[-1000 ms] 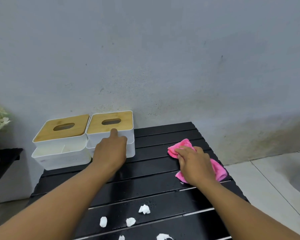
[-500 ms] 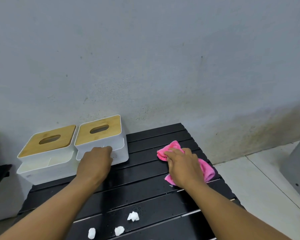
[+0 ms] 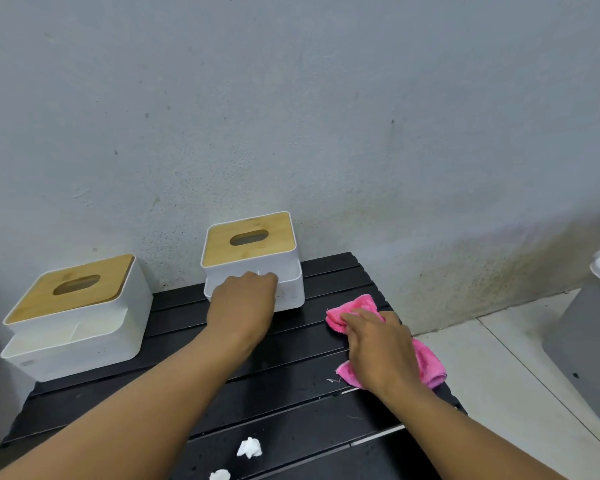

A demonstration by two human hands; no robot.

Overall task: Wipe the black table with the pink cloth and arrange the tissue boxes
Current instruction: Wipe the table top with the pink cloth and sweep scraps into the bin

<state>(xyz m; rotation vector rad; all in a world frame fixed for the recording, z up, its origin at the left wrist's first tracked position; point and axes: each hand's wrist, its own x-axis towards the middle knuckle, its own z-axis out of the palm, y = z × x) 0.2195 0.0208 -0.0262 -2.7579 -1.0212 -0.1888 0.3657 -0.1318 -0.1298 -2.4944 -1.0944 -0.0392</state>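
Head view, the only one: left hand (image 3: pixel 241 303) curled over the front lip of the held tissue box (image 3: pixel 253 252), fingertips hooked down into its open lower tray and hidden past the rim, so gripping. Judged a hold for sliding the box along the wall end of the black table (image 3: pixel 291 403). Bamboo lid and slot just beyond those fingers, wall directly behind. Second tissue box (image 3: pixel 70 317) well apart, far to the left of the left knuckles, at the table's left end. Pink cloth (image 3: pixel 428 363) flat on the slats under the right hand (image 3: pixel 378 348), one corner poking out ahead of the fingertips, the rest bunched behind the heel of the palm. Fingers there laid out straight, pressing down, not pinching, probably to pin the cloth ready for a wiping stroke. Both forearms stretched forward with wrists low, the left reaching further. White tissue scraps (image 3: pixel 249 447) on the slats well back from both sets of fingers, toward the body, not yet swept. Grey bin (image 3: pixel 589 341) on the floor, off to the right of the right fingers.
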